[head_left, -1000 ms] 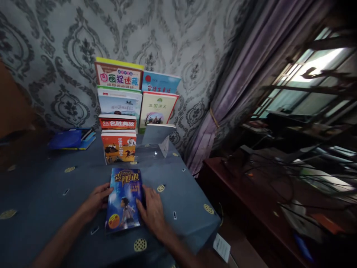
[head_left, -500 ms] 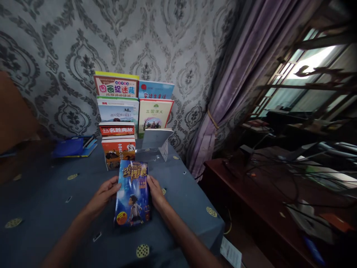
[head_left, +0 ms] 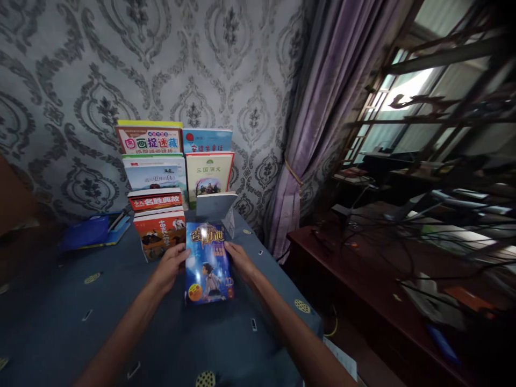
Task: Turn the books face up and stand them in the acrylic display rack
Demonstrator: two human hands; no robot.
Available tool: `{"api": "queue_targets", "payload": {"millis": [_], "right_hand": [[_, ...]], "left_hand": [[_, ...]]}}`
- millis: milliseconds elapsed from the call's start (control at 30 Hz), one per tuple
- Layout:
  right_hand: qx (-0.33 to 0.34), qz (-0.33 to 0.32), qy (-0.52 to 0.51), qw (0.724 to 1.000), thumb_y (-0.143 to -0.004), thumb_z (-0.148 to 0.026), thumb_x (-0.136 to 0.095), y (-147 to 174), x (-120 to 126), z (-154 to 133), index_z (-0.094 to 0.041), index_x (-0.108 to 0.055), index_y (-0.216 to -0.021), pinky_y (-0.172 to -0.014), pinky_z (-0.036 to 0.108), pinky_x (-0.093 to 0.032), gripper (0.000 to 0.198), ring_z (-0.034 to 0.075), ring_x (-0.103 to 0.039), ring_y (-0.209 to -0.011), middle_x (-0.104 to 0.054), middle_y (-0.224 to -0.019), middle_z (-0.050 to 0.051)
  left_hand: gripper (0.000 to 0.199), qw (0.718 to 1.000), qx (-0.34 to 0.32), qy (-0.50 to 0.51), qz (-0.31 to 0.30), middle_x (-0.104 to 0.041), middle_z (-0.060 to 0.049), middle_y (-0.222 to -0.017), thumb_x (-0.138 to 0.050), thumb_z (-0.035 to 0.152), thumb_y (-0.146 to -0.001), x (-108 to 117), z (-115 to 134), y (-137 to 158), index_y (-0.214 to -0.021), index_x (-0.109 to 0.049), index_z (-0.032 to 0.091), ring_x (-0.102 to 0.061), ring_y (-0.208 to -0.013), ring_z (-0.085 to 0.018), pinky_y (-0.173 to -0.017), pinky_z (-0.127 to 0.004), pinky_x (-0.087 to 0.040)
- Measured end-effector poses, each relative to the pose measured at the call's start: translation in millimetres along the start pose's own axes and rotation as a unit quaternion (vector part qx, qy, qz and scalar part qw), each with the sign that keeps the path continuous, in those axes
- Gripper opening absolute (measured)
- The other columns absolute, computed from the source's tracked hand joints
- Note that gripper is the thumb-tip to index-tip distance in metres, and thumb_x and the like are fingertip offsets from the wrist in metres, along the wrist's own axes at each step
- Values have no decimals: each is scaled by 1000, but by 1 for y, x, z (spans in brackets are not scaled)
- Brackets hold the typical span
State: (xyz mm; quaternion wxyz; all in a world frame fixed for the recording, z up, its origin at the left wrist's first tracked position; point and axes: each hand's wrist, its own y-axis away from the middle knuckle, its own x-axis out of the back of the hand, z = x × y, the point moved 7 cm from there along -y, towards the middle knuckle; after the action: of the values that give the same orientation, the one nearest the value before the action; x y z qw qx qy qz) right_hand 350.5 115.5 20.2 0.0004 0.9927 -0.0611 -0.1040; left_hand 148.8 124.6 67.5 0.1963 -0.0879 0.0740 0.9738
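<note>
Between my two hands is a blue comic-style book [head_left: 208, 269] with gold lettering and a cartoon figure on its cover. My left hand [head_left: 171, 264] grips its left edge, and my right hand [head_left: 241, 259] grips its upper right edge. The book's top overlaps the front of a tiered book stand [head_left: 228, 221], partly clear, whose front right tier is mostly hidden by the book. Left of it, an orange-red book [head_left: 162, 236] stands in the front tier. Behind rise a red book [head_left: 156, 201], a cream book [head_left: 208, 171] and a grey-backed book [head_left: 215, 202].
Further back stand a light-blue book [head_left: 207, 141] and a yellow-topped picture book [head_left: 150, 138]. A blue folder [head_left: 88, 231] lies at the left on the dark blue tablecloth [head_left: 52, 317]. Beyond the table's right edge are a purple curtain [head_left: 306, 129] and a reddish-brown desk [head_left: 322, 263] strewn with cables.
Both hands have carried the blue book right and forward, from before the orange-red book to the stand's front right tier. The view has shifted slightly.
</note>
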Motion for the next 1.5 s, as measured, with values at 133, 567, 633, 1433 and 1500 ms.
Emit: {"api": "queue_targets", "payload": {"millis": [133,567,633,1433,1500], "right_hand": [[9,9,26,1000,-63,-71,-76,-16,19,-32,-18,-73,-80,-57,26,-41,57,16,-59,-61,-72,-70,2],[129,0,81,988,-73,-58,-71,-63,32,-120,-18,-69,-86,-53,20,-33,43,11,-50,-62,-65,-71,-2],[153,0,98,983,-75,-58,-69,-71,30,-129,-18,-69,-87,-52,20,-32,42,11,-49,-62,-64,-72,-2],[326,-29,134,936,-91,-52,-58,-115,19,-174,-23,-64,-123,-74,33,-59,44,22,-67,-97,-71,-113,9],[325,-25,138,935,-91,-53,-58,-117,20,-173,-23,-64,-122,-73,32,-59,44,21,-67,-96,-71,-114,9]], "left_hand": [[46,1000,-7,16,13,-71,-2,-68,-88,44,-55,-17,14,-25,-85,-69,15,-62,-55,-15,-53,-24,-45],[41,988,-134,-44,59,-70,0,-75,-79,40,-60,-39,84,-74,-91,-66,17,-60,-62,-15,-58,-23,-44],[39,982,-163,-70,63,-67,0,-72,-77,41,-62,-39,96,-79,-90,-66,17,-59,-64,-15,-58,-23,-43],[20,922,-344,-137,119,-74,-4,-91,-57,17,-70,-37,147,-111,-89,-64,18,-69,-92,-21,-90,-34,-51],[21,919,-345,-146,121,-74,-5,-92,-56,18,-70,-37,146,-113,-90,-64,18,-69,-93,-21,-93,-36,-51]]}}
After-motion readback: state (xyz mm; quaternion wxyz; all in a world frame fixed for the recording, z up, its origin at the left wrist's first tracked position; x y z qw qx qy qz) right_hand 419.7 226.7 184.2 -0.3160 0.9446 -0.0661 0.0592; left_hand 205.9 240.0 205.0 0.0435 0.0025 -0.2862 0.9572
